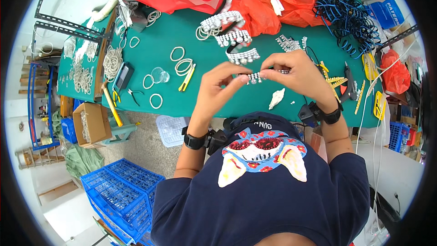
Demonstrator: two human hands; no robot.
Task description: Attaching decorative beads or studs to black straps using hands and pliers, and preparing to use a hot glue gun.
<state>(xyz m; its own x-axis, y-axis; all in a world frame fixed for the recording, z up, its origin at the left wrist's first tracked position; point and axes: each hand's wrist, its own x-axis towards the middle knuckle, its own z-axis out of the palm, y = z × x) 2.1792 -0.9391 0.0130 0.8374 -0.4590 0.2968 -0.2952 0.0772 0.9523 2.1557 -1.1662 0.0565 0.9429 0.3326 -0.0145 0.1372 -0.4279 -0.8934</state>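
Note:
Between my two hands, above the green tabletop point(159, 91), stretches a short beaded strip point(255, 78) with silver and dark parts. My left hand point(218, 86) pinches its left end between thumb and fingers. The other end is pinched by my right hand point(293, 73), whose fingers hide part of it. Just beyond the hands lies a coiled black band point(233, 39) set with rows of silver beads. A crumpled white piece point(276, 98) rests on the cloth below my right hand.
Left of my hands are a yellow utility knife point(187, 78), pale rings point(156, 101), a clear cup point(160, 75) and a hammer point(112, 105). Red bags point(282, 0) and blue-black coils point(341, 13) fill the back. Gold strips point(336, 82) and a black glue gun point(349, 83) lie right.

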